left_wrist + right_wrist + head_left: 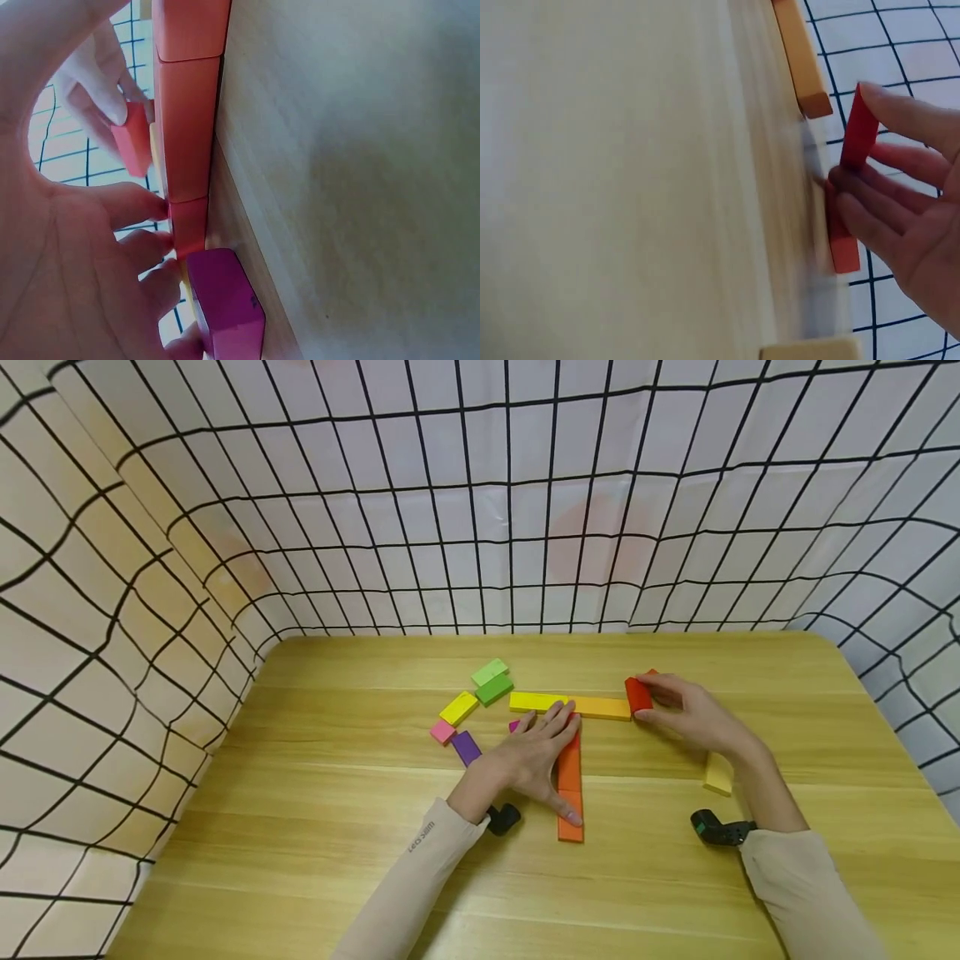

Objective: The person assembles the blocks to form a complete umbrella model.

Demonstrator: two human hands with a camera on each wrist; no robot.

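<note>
My right hand (697, 718) pinches a red block (638, 696) between thumb and fingers, tilted beside the right end of a light orange block (600, 707). A second red block (844, 244) shows under those fingers in the right wrist view. My left hand (528, 760) spreads over a column of orange blocks (569, 768), thumb on the lower one and fingertips at the column's top, where it meets the row. A yellow block (536, 702) forms the row's left part. The magenta block (229, 300) lies beside the column, by the left fingers.
Left of the row lie two green blocks (493, 688), a yellow block (459, 707), a pink block (442, 732) and a purple block (467, 748). A pale yellow block (717, 774) rests by the right forearm. Behind the wooden table (315, 760) stands a black grid (491, 489).
</note>
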